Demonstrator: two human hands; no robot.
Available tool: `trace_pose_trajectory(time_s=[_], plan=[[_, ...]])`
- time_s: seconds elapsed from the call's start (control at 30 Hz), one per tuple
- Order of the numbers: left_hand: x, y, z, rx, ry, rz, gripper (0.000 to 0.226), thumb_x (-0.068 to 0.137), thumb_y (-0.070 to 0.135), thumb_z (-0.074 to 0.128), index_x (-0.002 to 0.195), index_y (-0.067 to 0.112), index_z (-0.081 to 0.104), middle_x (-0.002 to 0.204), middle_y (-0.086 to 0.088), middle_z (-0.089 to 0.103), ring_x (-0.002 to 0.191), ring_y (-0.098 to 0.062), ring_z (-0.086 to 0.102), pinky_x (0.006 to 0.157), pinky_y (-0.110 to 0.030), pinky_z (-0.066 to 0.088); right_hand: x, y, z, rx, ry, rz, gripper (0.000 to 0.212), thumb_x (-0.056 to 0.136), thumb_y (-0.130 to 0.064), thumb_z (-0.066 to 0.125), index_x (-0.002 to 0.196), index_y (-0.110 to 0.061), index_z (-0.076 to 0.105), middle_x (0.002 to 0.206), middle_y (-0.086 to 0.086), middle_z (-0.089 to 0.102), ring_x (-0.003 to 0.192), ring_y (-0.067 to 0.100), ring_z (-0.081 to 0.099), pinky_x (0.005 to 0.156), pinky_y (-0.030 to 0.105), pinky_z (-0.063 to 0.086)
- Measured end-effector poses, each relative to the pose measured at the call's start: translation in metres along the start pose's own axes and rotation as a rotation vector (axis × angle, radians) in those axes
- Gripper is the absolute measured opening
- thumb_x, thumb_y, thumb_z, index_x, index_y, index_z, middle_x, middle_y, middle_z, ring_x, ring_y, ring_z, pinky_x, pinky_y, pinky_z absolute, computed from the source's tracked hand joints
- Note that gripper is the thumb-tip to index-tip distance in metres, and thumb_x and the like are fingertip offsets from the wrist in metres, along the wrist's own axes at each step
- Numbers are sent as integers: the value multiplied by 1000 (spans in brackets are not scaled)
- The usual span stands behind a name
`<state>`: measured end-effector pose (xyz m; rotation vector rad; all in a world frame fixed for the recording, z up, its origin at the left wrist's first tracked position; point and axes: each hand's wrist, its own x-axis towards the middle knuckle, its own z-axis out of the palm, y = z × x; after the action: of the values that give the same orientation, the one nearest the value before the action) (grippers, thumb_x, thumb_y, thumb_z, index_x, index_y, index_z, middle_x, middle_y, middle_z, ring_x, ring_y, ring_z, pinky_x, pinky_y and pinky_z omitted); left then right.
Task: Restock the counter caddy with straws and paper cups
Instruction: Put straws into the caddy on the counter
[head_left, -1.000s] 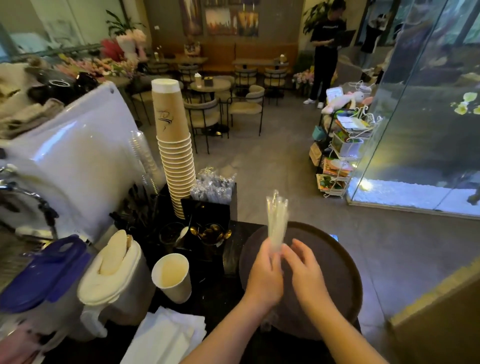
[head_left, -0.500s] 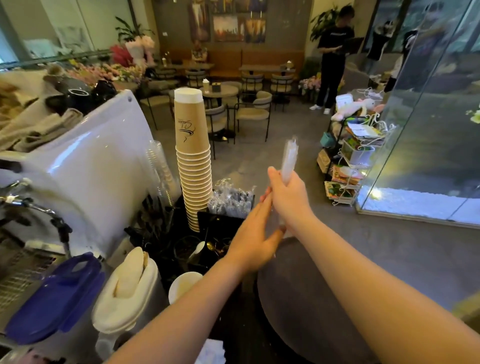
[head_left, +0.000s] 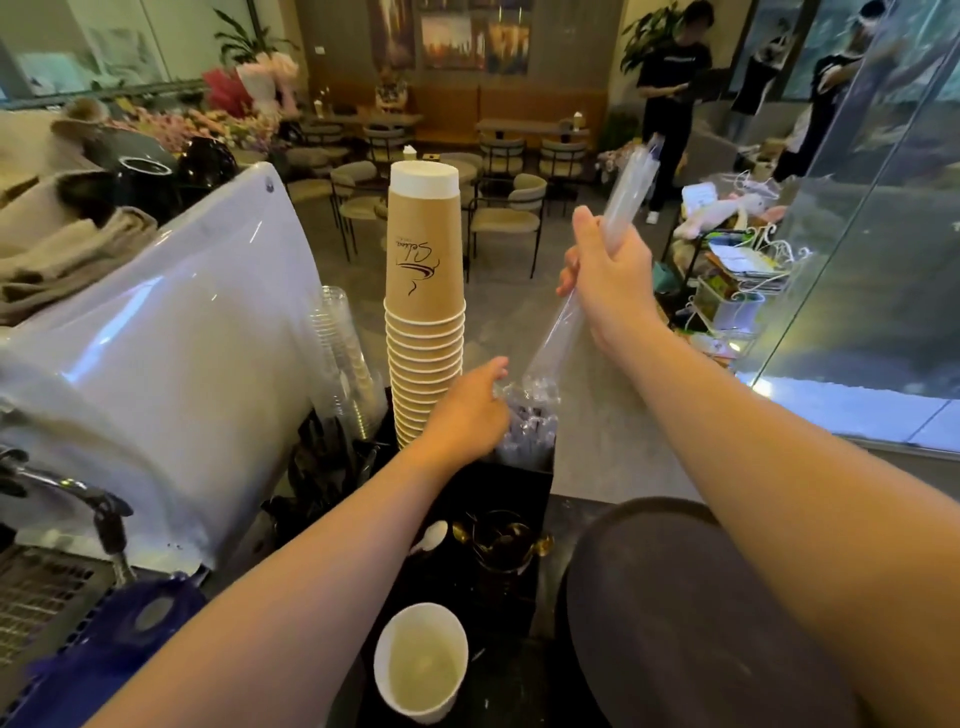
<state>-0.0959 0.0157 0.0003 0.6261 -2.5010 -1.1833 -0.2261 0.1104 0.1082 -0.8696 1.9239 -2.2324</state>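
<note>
My right hand (head_left: 610, 270) grips a bundle of clear wrapped straws (head_left: 626, 195), held tilted, its lower end reaching down to the black caddy (head_left: 519, 486). Several wrapped straws (head_left: 530, 426) stand in the caddy's rear compartment. My left hand (head_left: 467, 410) rests against those straws, fingers at their tops. A tall stack of brown paper cups (head_left: 423, 312) stands upside down just left of my left hand. Clear plastic cups (head_left: 345, 364) are stacked further left.
A white espresso machine (head_left: 171, 353) fills the left. A single white cup (head_left: 421, 662) stands near the front, a dark round tray (head_left: 691, 618) at the right. A glass of gold spoons (head_left: 501, 540) sits in front of the caddy. A person stands at the far back right.
My right hand lifted the straw bundle from above the tray and carried it forward to the caddy. My left hand let go of the bundle and moved onto the straws in the caddy.
</note>
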Motion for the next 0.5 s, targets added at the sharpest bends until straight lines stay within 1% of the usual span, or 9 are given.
trace_pose_trajectory(time_s=[0.03,0.1,0.13,0.2,0.27,0.37,0.43,0.47,0.5], plan=[[2,-3,2,41,-36,7,61,94,3,48,153,16,40,151,-3,51,118,-32,62,93,-35,48,5,-1,1,16,15,-6,20,99,-39,56,98,-19,57,61,-9,54,54,9,54,54,25,51],[6,-8,6,154,-93,56,53,98,13,51,151,13,42,149,-9,52,130,-31,53,101,-30,40,13,0,3,43,50,-20,21,99,-39,56,99,-19,56,61,-8,54,53,9,53,54,26,50],[7,-10,9,214,-122,75,53,100,17,52,151,12,41,150,-11,50,135,-30,47,106,-30,36,16,0,4,46,71,-28,21,98,-40,57,98,-19,56,61,-8,54,52,9,53,53,26,50],[9,-13,15,311,-160,103,55,103,26,50,154,12,37,156,-11,43,145,-26,34,116,-35,27,18,5,5,31,112,-47,21,98,-41,57,96,-20,56,60,-9,54,50,8,53,52,25,50],[11,-15,19,340,-144,112,56,103,32,48,155,14,35,158,-8,40,148,-24,29,119,-38,23,17,14,5,-12,123,-65,21,98,-42,57,92,-21,55,59,-10,55,50,7,53,50,23,49],[13,-17,23,329,-93,122,54,100,33,52,151,18,43,152,-7,48,144,-24,35,117,-40,30,9,36,5,-97,109,-70,24,98,-45,55,89,-22,54,58,-11,55,51,7,55,51,22,50],[12,-20,25,342,-81,133,51,98,32,55,147,21,48,146,-6,52,139,-24,41,114,-41,36,4,51,6,-119,105,-51,26,98,-45,55,87,-21,53,59,-9,55,55,10,57,56,28,52],[12,-21,26,346,-80,134,49,97,32,55,145,21,51,145,-6,54,137,-24,43,113,-41,37,2,58,6,-125,104,-37,28,98,-44,55,87,-19,54,59,-9,56,56,10,57,57,28,52],[11,-22,26,345,-76,132,47,97,32,56,143,22,53,143,-5,55,135,-25,45,113,-40,38,0,65,7,-125,100,-20,29,99,-44,55,88,-17,54,57,-9,56,55,9,57,56,25,51]])
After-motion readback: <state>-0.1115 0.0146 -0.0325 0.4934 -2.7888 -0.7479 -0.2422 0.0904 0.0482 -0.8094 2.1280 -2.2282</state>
